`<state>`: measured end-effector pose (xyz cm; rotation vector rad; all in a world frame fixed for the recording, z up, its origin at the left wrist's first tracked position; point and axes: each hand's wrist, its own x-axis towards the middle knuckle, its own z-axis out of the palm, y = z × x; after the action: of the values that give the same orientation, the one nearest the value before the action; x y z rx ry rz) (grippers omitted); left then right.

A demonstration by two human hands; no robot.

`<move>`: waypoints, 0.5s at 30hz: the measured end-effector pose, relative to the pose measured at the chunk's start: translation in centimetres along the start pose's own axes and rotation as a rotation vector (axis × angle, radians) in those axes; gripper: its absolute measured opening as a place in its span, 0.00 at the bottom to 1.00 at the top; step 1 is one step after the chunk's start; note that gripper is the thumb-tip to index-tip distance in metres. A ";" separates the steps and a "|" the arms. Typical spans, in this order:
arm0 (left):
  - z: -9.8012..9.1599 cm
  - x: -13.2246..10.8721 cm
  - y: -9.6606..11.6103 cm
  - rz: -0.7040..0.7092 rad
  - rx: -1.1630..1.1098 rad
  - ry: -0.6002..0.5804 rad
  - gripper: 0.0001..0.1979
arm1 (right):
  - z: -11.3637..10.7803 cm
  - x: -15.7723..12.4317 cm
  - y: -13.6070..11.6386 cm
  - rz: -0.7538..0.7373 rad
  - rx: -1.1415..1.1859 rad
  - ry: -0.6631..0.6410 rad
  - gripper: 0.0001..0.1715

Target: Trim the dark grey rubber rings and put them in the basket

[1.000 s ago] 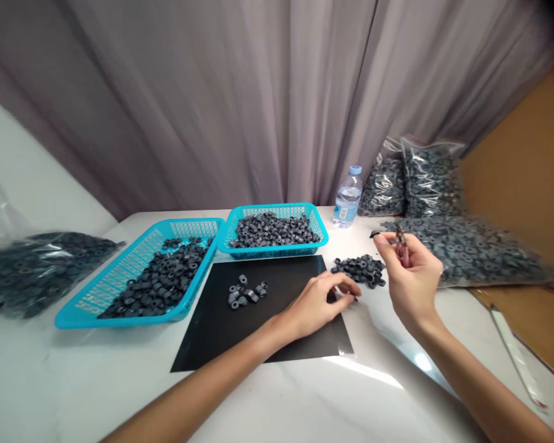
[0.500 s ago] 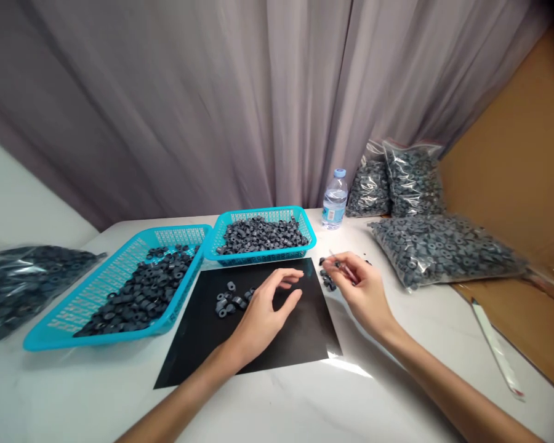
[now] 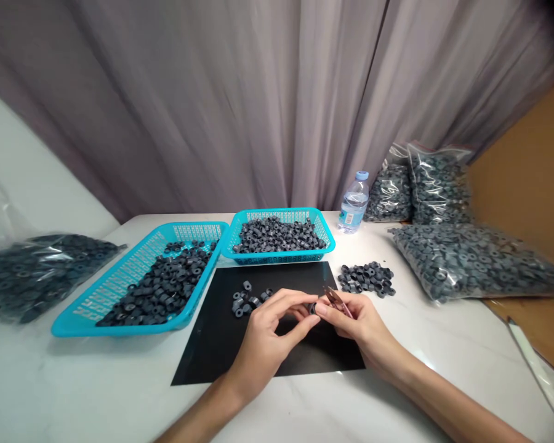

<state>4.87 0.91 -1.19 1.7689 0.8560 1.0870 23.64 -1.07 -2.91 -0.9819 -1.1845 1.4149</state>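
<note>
Over the black mat (image 3: pixel 207 344), my left hand (image 3: pixel 270 338) pinches a small dark grey ring-shaped piece (image 3: pixel 312 308) between thumb and fingertips. My right hand (image 3: pixel 357 320) meets it there, its thumb and fingertip touching the same piece. A pair of tweezers (image 3: pixel 338 301) with a reddish-brown sheen is tucked in the right hand, its tips pointing up and away. Just left of the hands, a small group of loose ring pieces (image 3: pixel 245 303) lies on the mat, partly hidden by my left hand. Another pile of ring pieces (image 3: pixel 367 278) lies beyond my right hand, beside the mat.
Two turquoise baskets (image 3: pixel 74 314) (image 3: pixel 281 258) hold many ring pieces. A water bottle (image 3: pixel 354 203) stands behind. Filled plastic bags (image 3: pixel 475 258) sit at right, another bag (image 3: pixel 50 264) at left. A white strip-like tool (image 3: pixel 533 363) lies by the cardboard (image 3: pixel 526 184).
My right hand has moved left from the pile beside the mat to meet my left hand. The left hand has closed on a ring piece. The view has shifted a little left.
</note>
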 end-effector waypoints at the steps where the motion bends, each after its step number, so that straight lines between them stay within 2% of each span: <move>1: 0.0 0.0 0.1 -0.005 -0.020 -0.002 0.09 | -0.1 -0.1 0.0 -0.002 0.005 -0.008 0.20; 8: 0.1 0.1 0.8 -0.124 -0.205 -0.025 0.09 | -0.7 -0.3 0.4 -0.074 -0.017 0.003 0.20; 15: -0.1 0.2 1.3 -0.165 -0.221 -0.017 0.10 | -0.9 -0.1 0.7 -0.105 -0.052 0.086 0.16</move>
<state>5.02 0.62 0.06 1.4965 0.8228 1.0161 24.38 -1.04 -3.75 -0.9929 -1.1967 1.2527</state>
